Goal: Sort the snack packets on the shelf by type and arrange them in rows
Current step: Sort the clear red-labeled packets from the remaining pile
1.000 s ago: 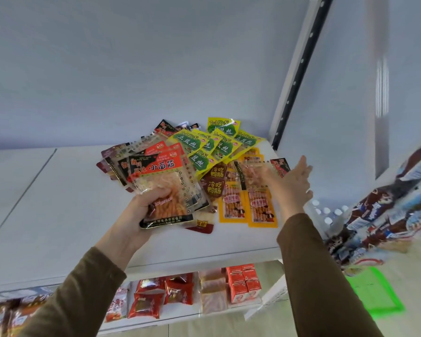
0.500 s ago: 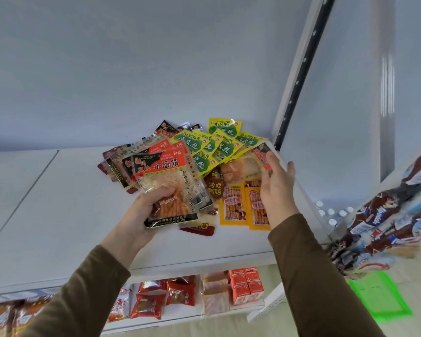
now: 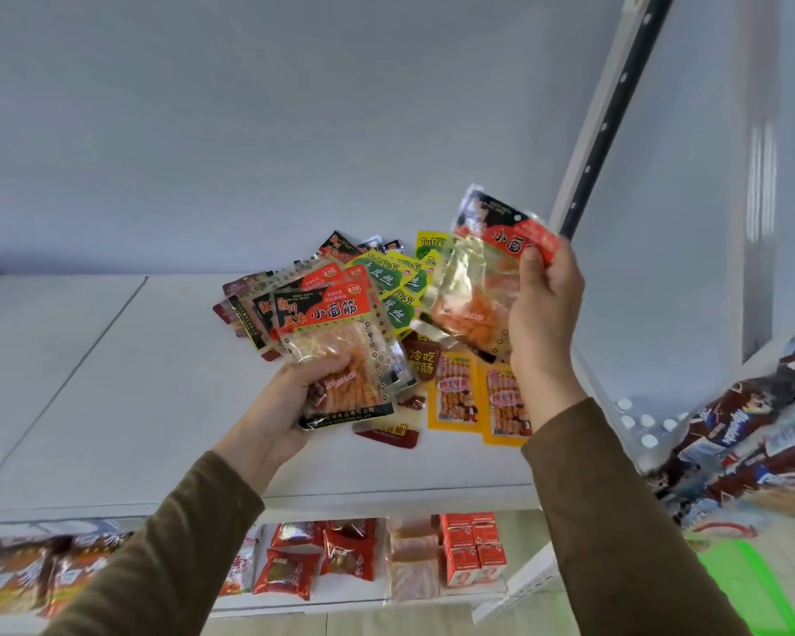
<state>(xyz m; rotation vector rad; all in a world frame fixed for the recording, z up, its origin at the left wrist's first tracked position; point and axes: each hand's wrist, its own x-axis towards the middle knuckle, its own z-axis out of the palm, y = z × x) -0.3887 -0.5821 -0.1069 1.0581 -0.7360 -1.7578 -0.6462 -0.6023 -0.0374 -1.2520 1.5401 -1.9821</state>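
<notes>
While the left hand (image 3: 290, 397) is gripping a bunch of red noodle packets (image 3: 336, 355) above the white shelf (image 3: 111, 383), the right hand (image 3: 542, 309) is pinching one more red packet (image 3: 483, 286) at two o'clock from the pile of packets (image 3: 405, 286) lying on the shelf.

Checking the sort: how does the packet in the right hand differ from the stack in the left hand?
The right hand holds one packet, raised and tilted; the left hand grips a fanned stack, lower over the shelf. Both show red labels and orange strips, seemingly the same type.
</notes>
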